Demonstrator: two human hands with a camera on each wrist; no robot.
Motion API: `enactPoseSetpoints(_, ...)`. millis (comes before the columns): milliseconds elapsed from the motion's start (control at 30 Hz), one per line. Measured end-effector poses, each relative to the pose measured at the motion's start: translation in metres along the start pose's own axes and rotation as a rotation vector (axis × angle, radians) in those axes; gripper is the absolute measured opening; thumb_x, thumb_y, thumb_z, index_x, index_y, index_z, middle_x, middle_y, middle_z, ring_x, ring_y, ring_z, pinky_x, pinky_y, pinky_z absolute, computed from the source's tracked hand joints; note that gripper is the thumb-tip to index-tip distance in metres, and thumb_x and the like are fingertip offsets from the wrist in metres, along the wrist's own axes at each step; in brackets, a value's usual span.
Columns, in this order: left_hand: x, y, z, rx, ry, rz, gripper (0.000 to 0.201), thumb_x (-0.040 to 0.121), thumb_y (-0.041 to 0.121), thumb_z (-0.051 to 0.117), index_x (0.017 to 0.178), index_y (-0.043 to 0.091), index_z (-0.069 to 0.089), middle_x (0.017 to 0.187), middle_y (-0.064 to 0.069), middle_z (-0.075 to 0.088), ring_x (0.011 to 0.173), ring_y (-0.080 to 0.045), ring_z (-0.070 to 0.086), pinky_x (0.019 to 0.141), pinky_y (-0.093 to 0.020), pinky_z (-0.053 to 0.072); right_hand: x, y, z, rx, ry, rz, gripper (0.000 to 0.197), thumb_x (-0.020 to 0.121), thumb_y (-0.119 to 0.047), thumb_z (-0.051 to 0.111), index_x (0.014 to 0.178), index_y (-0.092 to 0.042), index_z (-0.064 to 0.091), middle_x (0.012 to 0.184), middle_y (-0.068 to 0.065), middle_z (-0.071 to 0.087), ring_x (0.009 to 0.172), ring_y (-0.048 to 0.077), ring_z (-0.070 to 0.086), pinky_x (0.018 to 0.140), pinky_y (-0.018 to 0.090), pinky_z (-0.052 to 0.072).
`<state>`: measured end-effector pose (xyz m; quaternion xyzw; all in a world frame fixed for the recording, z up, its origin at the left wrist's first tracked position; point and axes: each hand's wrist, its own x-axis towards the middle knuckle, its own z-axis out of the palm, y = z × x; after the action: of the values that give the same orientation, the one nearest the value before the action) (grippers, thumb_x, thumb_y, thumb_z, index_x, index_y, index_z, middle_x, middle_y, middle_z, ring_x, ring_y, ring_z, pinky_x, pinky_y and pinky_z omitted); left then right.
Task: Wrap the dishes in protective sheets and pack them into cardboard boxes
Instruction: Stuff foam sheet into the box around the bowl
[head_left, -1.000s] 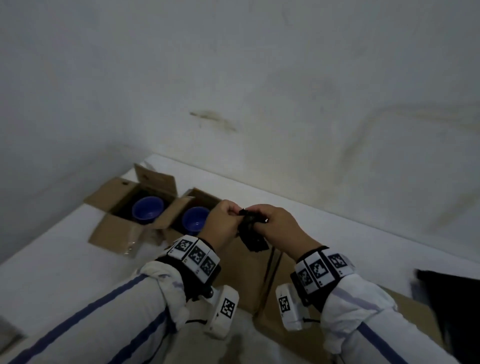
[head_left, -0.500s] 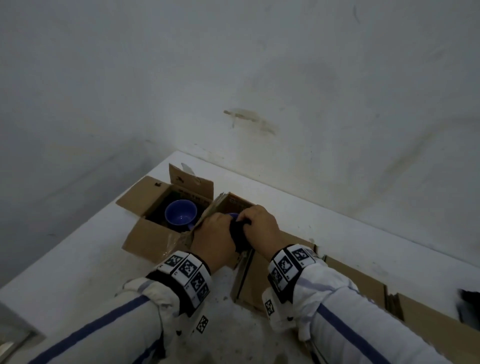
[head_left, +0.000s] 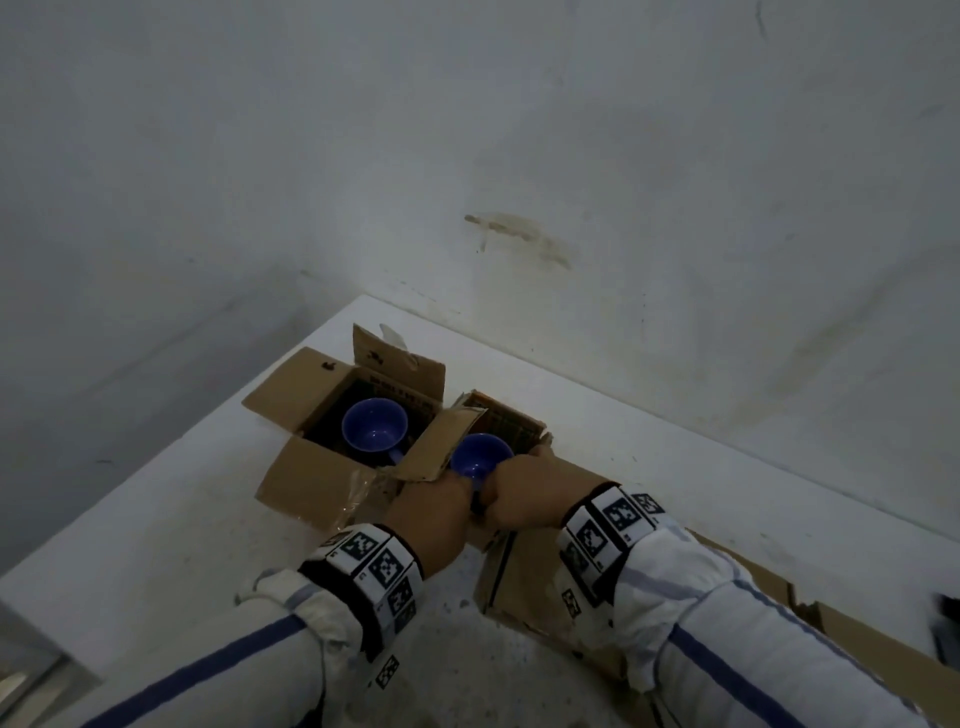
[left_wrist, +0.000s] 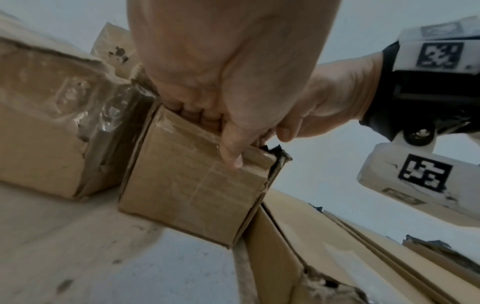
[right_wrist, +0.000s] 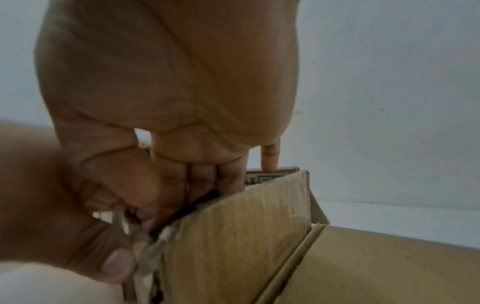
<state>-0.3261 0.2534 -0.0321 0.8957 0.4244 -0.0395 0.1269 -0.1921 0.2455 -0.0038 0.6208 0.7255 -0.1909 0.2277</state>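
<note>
No legible text, only coded wristband markers (head_left: 373, 557).

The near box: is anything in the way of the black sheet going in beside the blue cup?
Nothing visible blocks it. The near box stands open, the blue cup inside. Both hands, left hand and right hand, are at its near wall; a black scrap shows there.

My right hand (right_wrist: 166, 98) fills the upper frame, palm toward the camera, fingers (right_wrist: 202, 179) curled down over the top edge of a cardboard box (right_wrist: 233, 236). A strip of dark material (right_wrist: 197, 203) sits pinched beneath them. My left hand (right_wrist: 52, 205) presses in just beside, its thumb (right_wrist: 116, 265) against the box's torn corner.
</note>
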Motion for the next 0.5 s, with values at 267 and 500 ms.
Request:
enactPoseSetpoints(267,0.005,0.005,0.016,-0.315,0.037,-0.015,0.015,0.09,0.004,0.046,0.1,0.015,0.048,0.11,-0.006,0.054,0.084,-0.015,0.052,0.075,-0.024,0.045,-0.001,0.004,0.024,-0.007,0.068,-0.072,0.024,0.092,-0.026,0.048,0.092,-0.011,0.068,0.087,0.003,0.061,0.083,0.019,0.051,0.106,0.047,0.028)
enactPoseSetpoints(500,0.022,0.05,0.018,-0.47,0.137,0.008,0.014,0.091,0.005,0.043,0.095,0.017,0.047,0.108,-0.007,0.053,0.092,-0.019,0.049,0.082,-0.031,0.044,-0.045,0.048,0.022,0.339,0.365,0.057,0.031,0.09,-0.023,0.051,0.117,-0.027,0.064,0.126,-0.003,0.057,0.118,0.017,0.05,0.104,0.036,0.033)
